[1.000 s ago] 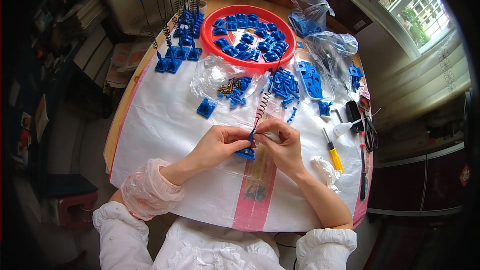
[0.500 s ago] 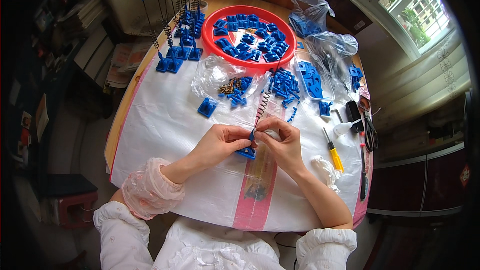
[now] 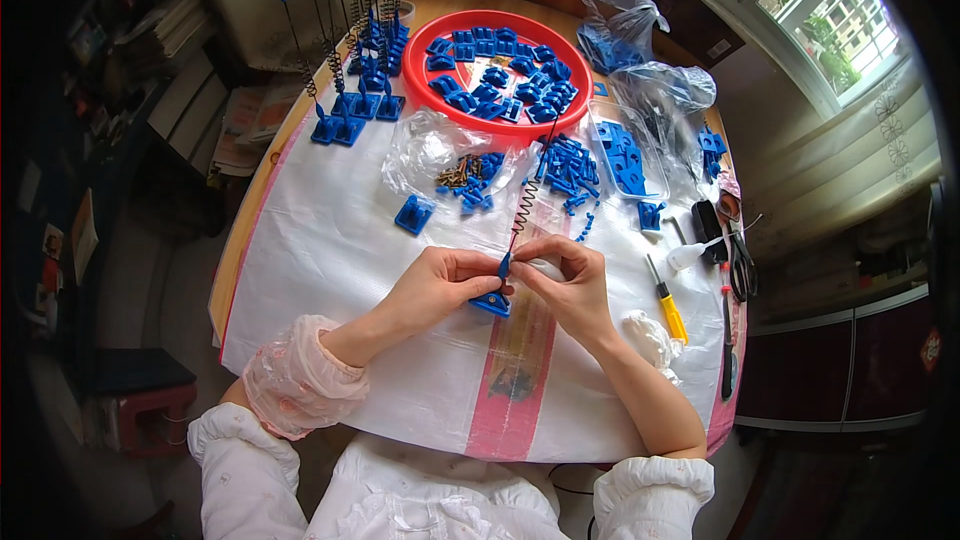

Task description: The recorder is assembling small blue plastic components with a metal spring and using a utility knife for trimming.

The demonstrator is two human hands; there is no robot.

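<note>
A blue plastic base (image 3: 491, 304) stands on the sheet between my hands, and a dark coiled wire (image 3: 525, 208) rises out of its narrow blue neck (image 3: 505, 266), leaning slightly right. My left hand (image 3: 448, 282) is closed on the base and neck from the left, thumb in front. From the right, my right hand (image 3: 566, 285) pinches at the top of the neck where the wire enters. Both sets of fingertips partly cover the joint. Just beyond lies a loose blue base (image 3: 413, 214).
A red round tray (image 3: 412, 80) of blue parts stands at the back. Finished-looking wire pieces (image 3: 345, 120) rise at far left. Screws (image 3: 462, 174), blue pegs (image 3: 568, 172) and a clear box (image 3: 655, 180) lie beyond my hands. A yellow-handled screwdriver (image 3: 671, 318) and scissors (image 3: 741, 268) lie right.
My right fingertips have shifted slightly, uncovering more of the blue neck. The base and the left hand have barely moved.
</note>
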